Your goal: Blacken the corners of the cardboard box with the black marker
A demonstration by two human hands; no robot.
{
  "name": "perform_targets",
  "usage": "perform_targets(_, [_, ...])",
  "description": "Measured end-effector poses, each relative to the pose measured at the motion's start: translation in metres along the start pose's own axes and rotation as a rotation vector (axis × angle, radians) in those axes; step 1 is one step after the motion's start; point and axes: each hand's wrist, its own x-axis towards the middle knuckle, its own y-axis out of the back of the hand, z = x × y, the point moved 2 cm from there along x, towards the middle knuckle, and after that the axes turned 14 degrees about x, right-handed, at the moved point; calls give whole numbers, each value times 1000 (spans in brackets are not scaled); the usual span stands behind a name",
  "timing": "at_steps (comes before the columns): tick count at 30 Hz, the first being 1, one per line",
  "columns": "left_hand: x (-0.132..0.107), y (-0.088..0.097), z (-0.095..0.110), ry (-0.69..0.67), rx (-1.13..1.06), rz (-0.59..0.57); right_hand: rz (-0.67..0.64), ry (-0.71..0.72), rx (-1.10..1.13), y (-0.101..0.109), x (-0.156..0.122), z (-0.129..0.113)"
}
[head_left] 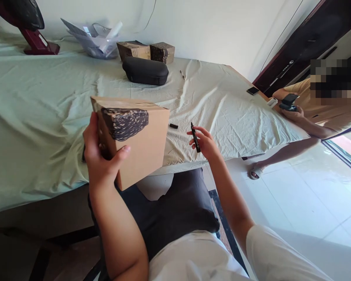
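Note:
A brown cardboard box is tilted at the table's front edge, with dense black scribble over one upper corner. My left hand grips its left side, thumb on the near face and the other fingers partly hidden behind. To the right of the box, my right hand holds a black marker between its fingers, tip pointing up and uncapped. Between the box and the marker, a black marker cap lies on the cloth.
Farther back sit a black zip case, two scribbled boxes, a clear plastic bin with papers, and a small pen. A dark red stand is at far left. At right, a person holds a dark device; a phone lies nearby.

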Motion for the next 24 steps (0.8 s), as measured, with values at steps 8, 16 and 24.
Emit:
perform_targets(8, [4, 2, -18, 24, -136, 88, 16, 235, -1184, -4, 45, 17])
perform_targets(16, [7, 2, -17, 15, -143, 122, -51, 226, -1310, -15, 66, 24])
perform_targets(24, [11, 0, -27, 35, -154, 136, -89, 291, -1261, -37, 86, 36])
